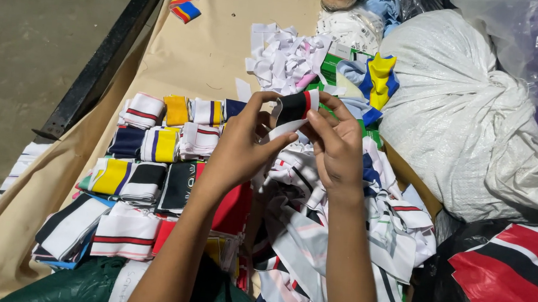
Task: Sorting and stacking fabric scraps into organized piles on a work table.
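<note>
Both my hands hold one small knit collar piece (295,106), black with a red and white stripe, raised above the table. My left hand (242,144) pinches its left end and a white strip hanging below it. My right hand (335,144) grips its right end with thumb and fingers. Under my hands lies a loose heap of white striped collar pieces (332,236). To the left, folded collar pieces (145,162) lie sorted in stacks by colour: yellow, white, navy, black, red.
A tan sheet (181,58) covers the table. A pile of white paper strips (284,57) lies behind my hands. A large white woven sack (464,113) fills the right side. A black bag with red and white fabric (510,278) sits at lower right. A black bar (103,57) edges the table's left.
</note>
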